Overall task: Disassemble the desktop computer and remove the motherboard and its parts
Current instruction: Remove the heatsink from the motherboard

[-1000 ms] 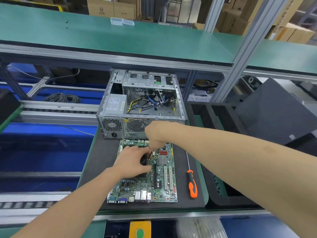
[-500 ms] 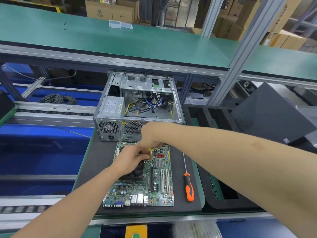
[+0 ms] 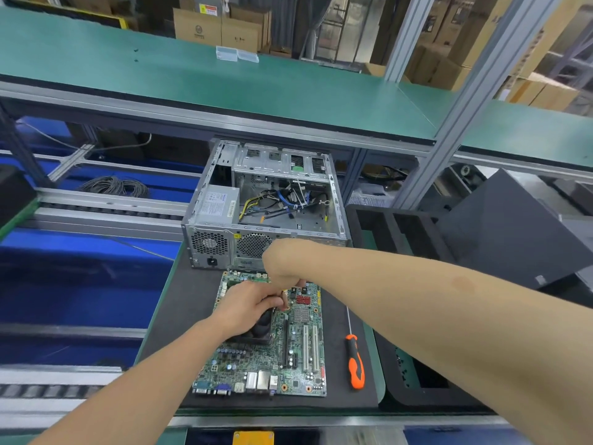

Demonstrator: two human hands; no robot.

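One open desktop case [image 3: 266, 203] sits at 12 o'clock on the black mat [image 3: 179, 316]. The motherboard [image 3: 298, 364] lies flat at the case's 6 o'clock, outside it. Your left hand [image 3: 247, 306] grips the CPU cooler [image 3: 261, 329] on the board. Your right hand [image 3: 282, 264] curls down at the cooler's 1 o'clock; its grasp is hidden, can't tell. Orange screwdriver [image 3: 356, 367] lies at the board's 3 o'clock.

A black mat [image 3: 179, 316] covers the green bench [image 3: 378, 374] under my fingers [image 3: 272, 301]. The motherboard [image 3: 301, 358] lies flat on the mat right beneath them. Just beyond my fingers the open computer case [image 3: 221, 242] stands on the mat's far end, its rear panel close to the board's far edge. To their right an orange-handled screwdriver [image 3: 356, 367] lies on the mat beside the board, not touching it. Further right, a black foam tray [image 3: 417, 401] sits on the bench.
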